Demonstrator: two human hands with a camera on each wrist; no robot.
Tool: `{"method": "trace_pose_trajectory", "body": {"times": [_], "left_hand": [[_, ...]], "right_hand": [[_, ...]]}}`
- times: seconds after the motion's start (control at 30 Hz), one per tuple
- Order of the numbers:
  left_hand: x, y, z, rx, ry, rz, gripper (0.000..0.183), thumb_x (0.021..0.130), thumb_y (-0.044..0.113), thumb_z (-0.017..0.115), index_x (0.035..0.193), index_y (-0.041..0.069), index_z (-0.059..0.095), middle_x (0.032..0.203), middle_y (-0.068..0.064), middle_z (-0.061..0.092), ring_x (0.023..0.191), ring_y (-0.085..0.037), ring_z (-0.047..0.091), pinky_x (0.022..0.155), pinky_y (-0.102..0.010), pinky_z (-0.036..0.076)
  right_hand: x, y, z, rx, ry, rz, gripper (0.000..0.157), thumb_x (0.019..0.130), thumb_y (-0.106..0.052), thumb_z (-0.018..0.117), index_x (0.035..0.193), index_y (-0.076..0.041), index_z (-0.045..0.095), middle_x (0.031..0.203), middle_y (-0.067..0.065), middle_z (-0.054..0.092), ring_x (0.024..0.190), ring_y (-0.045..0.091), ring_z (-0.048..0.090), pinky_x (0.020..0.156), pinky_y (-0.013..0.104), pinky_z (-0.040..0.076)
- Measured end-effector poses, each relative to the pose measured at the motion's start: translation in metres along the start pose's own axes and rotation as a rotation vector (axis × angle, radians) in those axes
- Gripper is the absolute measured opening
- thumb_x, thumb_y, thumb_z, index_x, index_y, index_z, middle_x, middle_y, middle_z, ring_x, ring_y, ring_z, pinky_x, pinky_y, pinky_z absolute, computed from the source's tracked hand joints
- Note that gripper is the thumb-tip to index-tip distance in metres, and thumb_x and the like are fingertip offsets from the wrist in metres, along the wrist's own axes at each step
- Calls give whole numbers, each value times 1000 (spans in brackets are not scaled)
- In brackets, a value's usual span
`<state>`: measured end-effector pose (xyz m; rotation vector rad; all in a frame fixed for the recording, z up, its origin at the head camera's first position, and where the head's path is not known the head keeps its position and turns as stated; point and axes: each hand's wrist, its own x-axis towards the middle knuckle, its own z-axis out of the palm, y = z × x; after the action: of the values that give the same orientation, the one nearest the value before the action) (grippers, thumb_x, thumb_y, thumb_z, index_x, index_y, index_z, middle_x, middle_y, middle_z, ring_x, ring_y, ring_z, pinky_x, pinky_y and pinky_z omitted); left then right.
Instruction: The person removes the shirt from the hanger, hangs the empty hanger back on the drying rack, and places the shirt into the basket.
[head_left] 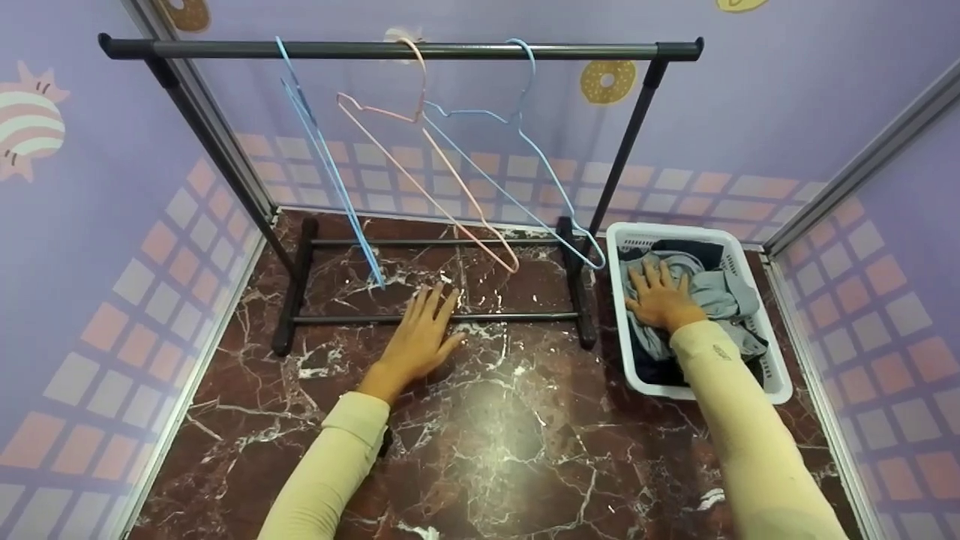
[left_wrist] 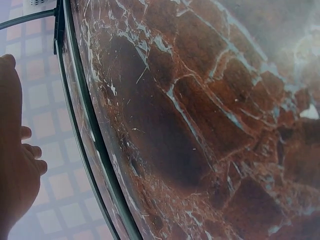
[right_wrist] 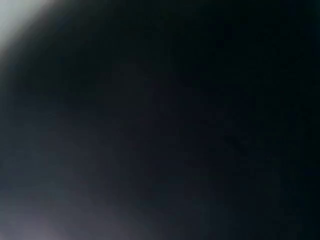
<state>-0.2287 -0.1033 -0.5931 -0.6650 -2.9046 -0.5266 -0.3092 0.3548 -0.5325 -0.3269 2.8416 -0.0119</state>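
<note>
In the head view my right hand [head_left: 663, 298] rests with spread fingers on a heap of grey clothes [head_left: 716, 294] inside a white plastic basket [head_left: 780, 382]. Darker garments [head_left: 694, 251] show around the grey ones. My left hand [head_left: 420, 337] is held out over the floor near the rack's lower front bar, its fingers straight and nothing in it. At the left edge of the left wrist view, part of the same hand [left_wrist: 20, 165] shows. The right wrist view is almost wholly dark and blurred.
A dark clothes rack [head_left: 465, 51] stands against the wall. From its top bar hang a blue hanger [head_left: 330, 169] at left, a pink hanger [head_left: 457, 180] in the middle and another blue hanger [head_left: 551, 172] at right. Patterned walls [head_left: 90, 300] enclose the marbled floor [head_left: 495, 450].
</note>
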Motion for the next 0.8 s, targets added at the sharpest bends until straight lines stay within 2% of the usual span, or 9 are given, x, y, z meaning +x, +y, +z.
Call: {"method": "trace_pose_trajectory", "body": {"times": [0.27, 0.37, 0.47, 0.63, 0.73, 0.8], "left_hand": [[-1, 0, 1, 13, -22, 4, 78, 106, 53, 46, 166, 11, 18, 171, -24, 10, 157, -49, 11, 128, -58, 10], [-1, 1, 1, 1, -11, 7, 76, 106, 50, 47, 166, 12, 19, 171, -24, 11, 157, -49, 11, 128, -59, 10], [0, 1, -2, -9, 2, 3, 75, 107, 50, 47, 166, 12, 21, 171, -24, 15, 157, -48, 12, 128, -59, 12], [-1, 4, -11, -15, 27, -10, 72, 108, 50, 44, 165, 10, 24, 170, -23, 17, 158, -45, 12, 129, -60, 14], [-2, 7, -17, -14, 69, -9, 70, 108, 46, 47, 162, 6, 31, 169, -24, 21, 158, -45, 14, 129, -59, 15], [-3, 9, -21, -9, 99, -12, 67, 108, 43, 48, 160, 4, 34, 168, -25, 24, 158, -45, 15, 129, -59, 15]], "right_hand": [[15, 14, 22, 38, -61, 3, 74, 109, -48, 31, 165, -5, 11, 171, 26, -3, 155, 53, -11, 117, 78, -12], [11, 11, 15, 37, -77, 6, 72, 110, -46, 32, 165, -5, 13, 171, 26, 0, 156, 53, -9, 118, 78, -10], [3, 5, 5, 50, -58, -5, 68, 111, -43, 32, 165, -5, 16, 171, 26, 4, 155, 54, -4, 118, 79, -7], [-10, 7, -9, 122, 53, -41, 65, 112, -44, 28, 165, -8, 20, 171, 24, 11, 156, 53, 1, 117, 80, -8], [-20, 7, -22, 170, 158, -79, 60, 113, -40, 28, 164, -10, 25, 170, 23, 18, 155, 52, 10, 117, 80, -6], [-29, 5, -30, 188, 247, -108, 56, 113, -36, 31, 163, -12, 30, 169, 22, 24, 154, 51, 19, 118, 80, -1]]}}
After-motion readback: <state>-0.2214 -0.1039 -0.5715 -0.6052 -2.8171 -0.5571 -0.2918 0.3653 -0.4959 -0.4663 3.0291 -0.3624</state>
